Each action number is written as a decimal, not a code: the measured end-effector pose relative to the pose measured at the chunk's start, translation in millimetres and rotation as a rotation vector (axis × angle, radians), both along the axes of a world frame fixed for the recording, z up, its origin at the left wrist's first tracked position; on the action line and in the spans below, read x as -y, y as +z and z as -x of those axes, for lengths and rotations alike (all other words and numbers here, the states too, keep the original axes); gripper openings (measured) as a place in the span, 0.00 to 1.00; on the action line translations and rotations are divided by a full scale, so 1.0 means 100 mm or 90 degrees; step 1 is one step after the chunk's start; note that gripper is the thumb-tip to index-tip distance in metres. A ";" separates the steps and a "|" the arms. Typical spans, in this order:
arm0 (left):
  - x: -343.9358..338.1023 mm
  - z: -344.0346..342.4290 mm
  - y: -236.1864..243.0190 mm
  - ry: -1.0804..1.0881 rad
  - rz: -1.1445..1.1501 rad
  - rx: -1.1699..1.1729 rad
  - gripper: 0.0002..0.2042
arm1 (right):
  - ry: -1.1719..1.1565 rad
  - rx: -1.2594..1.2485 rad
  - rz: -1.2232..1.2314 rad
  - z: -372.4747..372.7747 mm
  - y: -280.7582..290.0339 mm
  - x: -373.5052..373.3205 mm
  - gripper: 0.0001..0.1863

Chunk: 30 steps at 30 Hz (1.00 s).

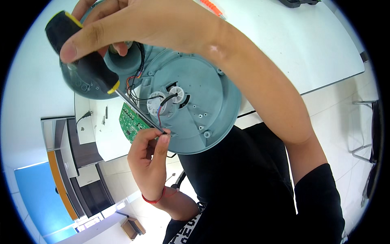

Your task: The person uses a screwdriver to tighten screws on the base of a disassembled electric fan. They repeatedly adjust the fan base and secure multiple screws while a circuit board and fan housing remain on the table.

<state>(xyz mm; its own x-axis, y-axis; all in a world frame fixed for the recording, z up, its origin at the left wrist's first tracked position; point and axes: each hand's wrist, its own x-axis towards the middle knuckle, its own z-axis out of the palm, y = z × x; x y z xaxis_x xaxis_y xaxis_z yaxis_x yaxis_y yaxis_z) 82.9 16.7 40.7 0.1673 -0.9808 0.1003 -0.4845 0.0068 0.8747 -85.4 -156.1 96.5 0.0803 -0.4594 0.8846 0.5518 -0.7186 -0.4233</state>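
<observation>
Right hand (118, 26) reaches over from the right to the far left; its grip is closed around the black-and-yellow handle of a screwdriver (96, 71), fingers wrapped over it, thumb along the side. Tool tilted; shaft slopes from far left to near right and ends at the near left part of a round grey-green housing (203, 83). Left hand (148, 152), red cord (151, 201) at its wrist, sits on the near side: grip narrow, thumb and forefinger pinched about the shaft's end. Whether a screw is there too: too small to tell. Housing lies in the middle of the scene, inner face visible, carrying a white round part (155, 106) with a smaller white cap (177, 92) just to its right; a black cable passes over the cap. Green circuit board (129, 118) to the left, partly behind shaft and left hand. Second grey-green housing (90, 93) farther left, partly under the right hand; thin wires (129, 84) between the two housings. White desk (280, 44) beyond; orange tool (212, 7) on its far part; black plug (85, 115) at left.
</observation>
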 end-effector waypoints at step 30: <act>0.02 -0.30 -0.25 0.113 -0.003 -0.173 0.14 | 0.150 0.045 -0.433 -0.26 -0.18 0.62 0.24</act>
